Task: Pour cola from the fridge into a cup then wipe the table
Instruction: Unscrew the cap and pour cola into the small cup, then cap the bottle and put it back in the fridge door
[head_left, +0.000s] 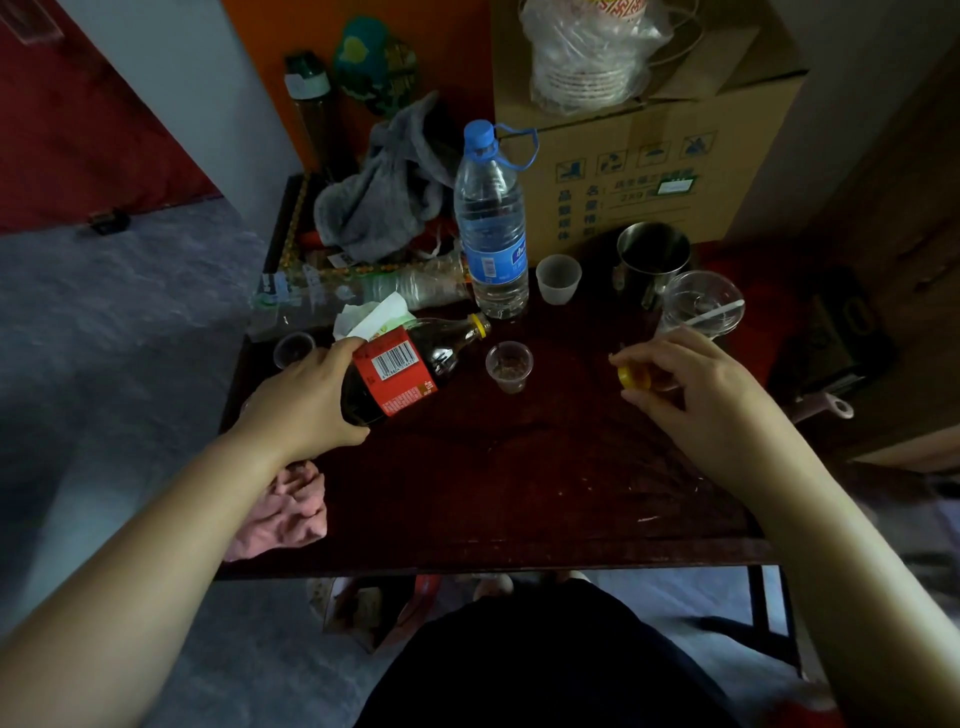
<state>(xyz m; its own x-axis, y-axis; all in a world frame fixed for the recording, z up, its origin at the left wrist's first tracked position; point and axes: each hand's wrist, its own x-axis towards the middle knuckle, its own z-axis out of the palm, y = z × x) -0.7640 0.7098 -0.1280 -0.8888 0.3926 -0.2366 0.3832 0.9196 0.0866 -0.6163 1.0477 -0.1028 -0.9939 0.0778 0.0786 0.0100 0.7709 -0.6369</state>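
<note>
My left hand grips a cola bottle with a red label, tilted almost flat with its open yellow-ringed neck pointing right. Just below and right of the neck stands a small clear plastic cup with a little brown liquid in its bottom. My right hand hovers to the right of the cup and pinches the yellow bottle cap. A crumpled pink cloth lies at the left front edge of the dark red table, partly under my left forearm.
Behind the cup stand a large water bottle, a frosted cup, a steel mug and a clear lidded cup. A cardboard box, a grey cloth and a lying empty bottle crowd the back.
</note>
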